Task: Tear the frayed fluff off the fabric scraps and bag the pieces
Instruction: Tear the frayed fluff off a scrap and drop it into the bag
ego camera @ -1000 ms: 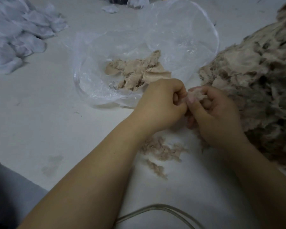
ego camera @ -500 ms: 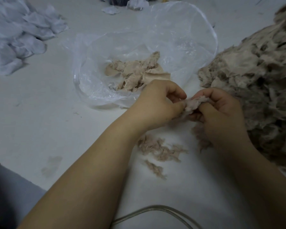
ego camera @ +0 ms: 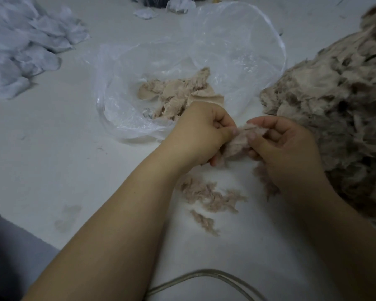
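The clear plastic bag (ego camera: pixel 189 68) lies open on the white table (ego camera: pixel 52 148), its mouth spread wide, and holds a small heap of beige cleaned pieces (ego camera: pixel 178 92) toward its near side. Just in front of the bag, the left hand (ego camera: pixel 201 131) and right hand (ego camera: pixel 284 153) pinch a fuzzy pinkish scrap (ego camera: pixel 240 142) between them, thumb and curled fingers of each closed on opposite ends.

Compared with half a second earlier, the hands have drawn a little apart, so more of the scrap shows stretched between them; a second ago they were pressed close and it was nearly hidden.

Nearer the person than the bag, torn fluff (ego camera: pixel 208 196) lies scattered on the table under the wrists. Right of the bag rises a large pile of beige frayed scraps (ego camera: pixel 334 101). Left of the bag sits a heap of pale blue-white fabric pieces (ego camera: pixel 24 46). Well in front of the bag, a translucent cable (ego camera: pixel 204 276) loops along the table's near edge.
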### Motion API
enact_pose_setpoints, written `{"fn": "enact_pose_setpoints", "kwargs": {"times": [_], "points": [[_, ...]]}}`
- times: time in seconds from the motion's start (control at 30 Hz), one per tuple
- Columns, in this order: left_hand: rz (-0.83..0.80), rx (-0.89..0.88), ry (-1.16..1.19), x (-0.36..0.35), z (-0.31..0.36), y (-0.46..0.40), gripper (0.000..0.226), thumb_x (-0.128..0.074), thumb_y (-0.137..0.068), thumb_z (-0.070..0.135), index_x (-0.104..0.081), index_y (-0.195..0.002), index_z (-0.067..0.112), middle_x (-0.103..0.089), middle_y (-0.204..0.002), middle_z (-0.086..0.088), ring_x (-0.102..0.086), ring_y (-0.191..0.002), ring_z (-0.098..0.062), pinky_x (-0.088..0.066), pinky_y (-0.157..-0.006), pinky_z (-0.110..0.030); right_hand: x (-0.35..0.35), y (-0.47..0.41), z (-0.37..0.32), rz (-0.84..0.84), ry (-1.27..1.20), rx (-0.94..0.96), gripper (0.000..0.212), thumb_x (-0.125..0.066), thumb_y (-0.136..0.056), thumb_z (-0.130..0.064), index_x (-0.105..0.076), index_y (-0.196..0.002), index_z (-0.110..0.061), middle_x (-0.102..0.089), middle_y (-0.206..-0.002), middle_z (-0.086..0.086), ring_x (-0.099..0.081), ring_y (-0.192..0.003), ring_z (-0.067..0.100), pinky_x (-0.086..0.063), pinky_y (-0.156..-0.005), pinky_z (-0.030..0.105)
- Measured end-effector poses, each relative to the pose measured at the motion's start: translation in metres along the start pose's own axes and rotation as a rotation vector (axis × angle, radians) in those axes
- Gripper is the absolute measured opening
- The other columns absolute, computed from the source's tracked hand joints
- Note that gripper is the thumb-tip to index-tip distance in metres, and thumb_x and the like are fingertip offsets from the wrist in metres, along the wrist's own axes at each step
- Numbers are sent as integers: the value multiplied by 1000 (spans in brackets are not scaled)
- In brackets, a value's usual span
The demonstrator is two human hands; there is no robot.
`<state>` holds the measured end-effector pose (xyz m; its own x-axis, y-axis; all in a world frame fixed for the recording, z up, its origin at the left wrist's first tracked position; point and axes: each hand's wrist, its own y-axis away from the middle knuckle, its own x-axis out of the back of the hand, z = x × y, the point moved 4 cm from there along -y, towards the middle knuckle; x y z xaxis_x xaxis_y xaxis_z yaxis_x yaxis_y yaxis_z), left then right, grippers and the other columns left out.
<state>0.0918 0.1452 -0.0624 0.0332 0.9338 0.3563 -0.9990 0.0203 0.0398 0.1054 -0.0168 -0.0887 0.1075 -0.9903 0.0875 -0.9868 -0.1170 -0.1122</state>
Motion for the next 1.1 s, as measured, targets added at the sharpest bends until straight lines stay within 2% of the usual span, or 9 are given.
{"fn": "enact_pose_setpoints", "kwargs": {"times": [0.17, 0.27, 0.33, 0.43, 0.6, 0.77, 0.87, 0.93, 1.1], "points": [[-96, 50, 20, -3, -1, 2, 13, -77, -84, 13, -68, -76, 8, -54, -44, 1, -45, -32, -11, -33, -34, -16, 0, 1, 2, 9, 29, -39, 24, -58, -93, -3, -71, -98, -22, -76, -85, 5, -74, -78, 22, -59, -68, 34], [-101, 47, -7, -5, -1, 3, 14, -78, -83, 9, -67, -74, 6, -58, -47, -1, -48, -32, -9, -35, -35, -16, -2, 3, 0, 26, 24, -41, 15, -61, -86, -30, -71, -96, -27, -73, -84, 13, -71, -80, 33, -61, -72, 47], [-78, 40, -1, -3, 0, 3, 14, -72, -86, 5, -67, -73, 4, -57, -45, 0, -47, -31, -10, -33, -34, -16, -6, 5, -1, -31, 86, -13, 24, -70, -81, -40, -69, -101, -27, -74, -85, 6, -72, -78, 24, -61, -67, 36], [-43, 72, 4, 1, -1, 1, 22, -66, -89, 1, -63, -68, 8, -54, -42, 2, -44, -29, -9, -32, -34, -16, -8, 2, 4, -47, 67, -4, 18, -74, -86, -16, -66, -101, -20, -76, -84, -6, -72, -74, 7, -54, -61, 17], [-57, 151, 103, 4, -4, 1, 27, -60, -89, -1, -58, -64, 10, -54, -45, -4, -40, -30, -16, -26, -34, -15, 3, -3, 5, 81, 25, -52, 11, -60, -95, -8, -69, -96, -14, -76, -81, 3, -73, -71, 17, -57, -63, 27], [-96, 102, 179, 1, -2, 2, 23, -58, -94, 0, -59, -71, 4, -59, -48, -6, -48, -32, -18, -33, -32, -21, -9, 4, 0, -80, 75, -57, 50, -58, -88, -52, -66, -87, -3, -67, -83, 29, -66, -70, 43, -52, -55, 47], [-82, 79, 121, 0, -2, 2, 24, -58, -95, 3, -60, -71, 7, -60, -49, -6, -50, -35, -20, -37, -34, -22, -15, 7, -2, -170, 59, -64, 23, -77, -83, -30, -71, -97, -13, -76, -81, 7, -72, -68, 19, -53, -54, 25], [-42, 70, 107, 2, -2, 1, 26, -58, -95, 4, -58, -70, 8, -58, -48, -2, -48, -34, -18, -35, -34, -22, -12, 6, 0, -161, -3, -114, 20, -77, -80, -15, -70, -99, -14, -76, -79, 4, -71, -65, 13, -54, -56, 19], [88, 76, 170, 7, -3, -1, 29, -56, -96, 4, -53, -68, 10, -54, -46, -2, -44, -30, -15, -29, -33, -19, -10, 3, -3, -151, -77, -131, 11, -73, -78, -24, -72, -72, -15, -73, -69, 11, -66, -53, 12, -50, -47, 19]]}}
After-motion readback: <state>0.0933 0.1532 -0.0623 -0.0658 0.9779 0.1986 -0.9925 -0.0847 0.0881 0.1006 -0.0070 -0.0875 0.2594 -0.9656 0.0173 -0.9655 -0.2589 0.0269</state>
